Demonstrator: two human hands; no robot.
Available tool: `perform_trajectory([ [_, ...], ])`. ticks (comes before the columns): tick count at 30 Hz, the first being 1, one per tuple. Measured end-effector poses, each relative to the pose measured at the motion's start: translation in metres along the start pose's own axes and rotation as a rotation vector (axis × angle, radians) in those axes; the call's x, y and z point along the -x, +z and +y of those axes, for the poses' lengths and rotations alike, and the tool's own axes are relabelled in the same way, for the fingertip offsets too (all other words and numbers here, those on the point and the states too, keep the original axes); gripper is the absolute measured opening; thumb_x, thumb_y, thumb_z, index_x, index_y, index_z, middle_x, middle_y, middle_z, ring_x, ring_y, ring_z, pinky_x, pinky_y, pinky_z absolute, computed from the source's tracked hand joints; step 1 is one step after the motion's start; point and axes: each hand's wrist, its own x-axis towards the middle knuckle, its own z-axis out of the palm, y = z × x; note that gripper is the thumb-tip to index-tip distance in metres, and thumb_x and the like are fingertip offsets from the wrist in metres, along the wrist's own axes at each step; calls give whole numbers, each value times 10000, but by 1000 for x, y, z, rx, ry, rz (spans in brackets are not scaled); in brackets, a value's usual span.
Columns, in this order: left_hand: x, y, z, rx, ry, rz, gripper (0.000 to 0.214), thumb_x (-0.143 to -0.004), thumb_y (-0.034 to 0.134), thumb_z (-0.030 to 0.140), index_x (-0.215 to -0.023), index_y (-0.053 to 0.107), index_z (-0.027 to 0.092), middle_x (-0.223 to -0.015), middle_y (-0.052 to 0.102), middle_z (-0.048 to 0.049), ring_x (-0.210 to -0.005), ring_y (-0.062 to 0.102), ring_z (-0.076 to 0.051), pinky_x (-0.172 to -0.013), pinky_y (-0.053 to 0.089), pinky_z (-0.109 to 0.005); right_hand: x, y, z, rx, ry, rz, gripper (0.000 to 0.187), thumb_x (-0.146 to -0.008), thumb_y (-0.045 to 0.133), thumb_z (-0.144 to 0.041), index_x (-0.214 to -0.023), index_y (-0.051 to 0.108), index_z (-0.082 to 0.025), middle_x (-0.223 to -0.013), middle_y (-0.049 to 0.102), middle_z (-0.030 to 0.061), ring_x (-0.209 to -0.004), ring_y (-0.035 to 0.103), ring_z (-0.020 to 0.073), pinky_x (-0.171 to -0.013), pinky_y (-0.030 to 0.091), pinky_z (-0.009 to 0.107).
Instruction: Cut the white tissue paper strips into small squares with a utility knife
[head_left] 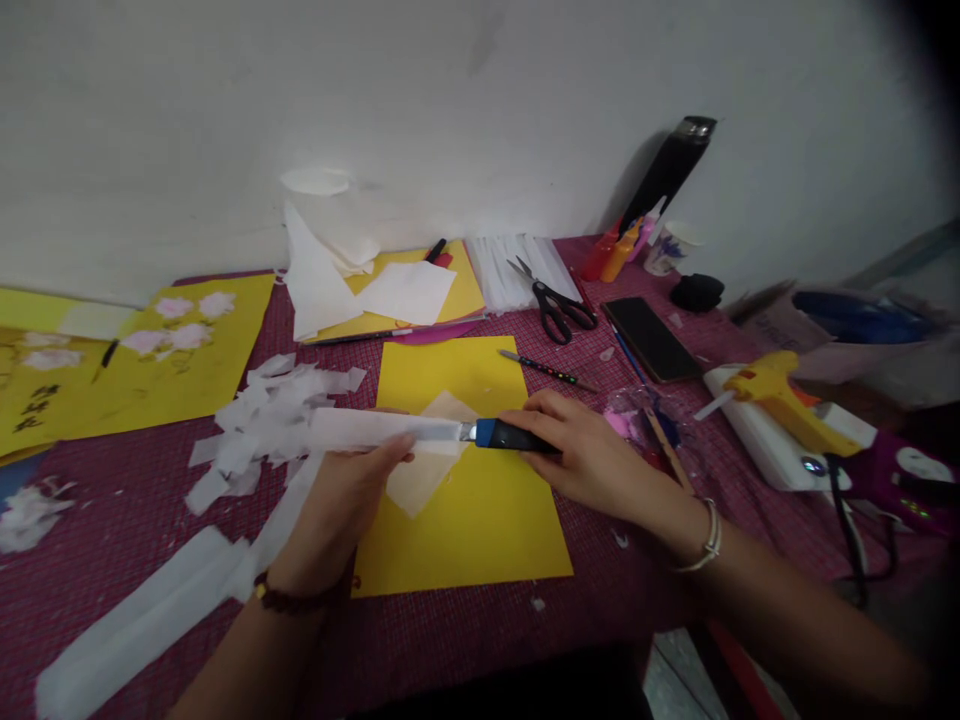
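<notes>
My right hand is closed around the blue and black handle of a knife. The knife's metal blade reaches left into a folded strip of white tissue paper, which hides most of it. My left hand pinches that strip, thumb on top. Both hands are above a yellow sheet, where a pale square of paper lies partly under the strip. Left of the strip is a heap of cut white paper pieces. A long folded length of white tissue lies nearer me.
Black scissors rest on white sticks at the back. A patterned pen, phone, paint bottles and yellow glue gun lie to the right. Yellow sheets with pink flowers are at left; a wall stands behind.
</notes>
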Motion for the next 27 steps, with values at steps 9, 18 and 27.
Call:
perform_trajectory([
  [9,4,4,-3,-157,79,-29,280,-588,739,70,-846,720,179,-773,700,-16,-725,612,-154,-676,486,-231,2,5,-2,-23,-7,-5,446,-881,541,-118,-1311,547,-236,-1071,586,93,-978,578,220,-848,509,385],
  [18,6,-2,10,-190,14,-47,435,-560,715,75,-975,696,203,-750,662,-2,-614,578,-143,-514,439,-214,4,-3,5,-41,-14,13,399,-896,552,-157,-1288,568,-231,-1072,579,88,-980,570,214,-843,502,380],
  [27,5,1,1,-172,50,-70,286,-616,752,168,-895,701,205,-738,667,-11,-657,602,-153,-605,479,-241,6,-1,5,-32,0,19,408,-890,550,-142,-1286,565,-237,-1088,580,90,-987,569,218,-850,503,384],
])
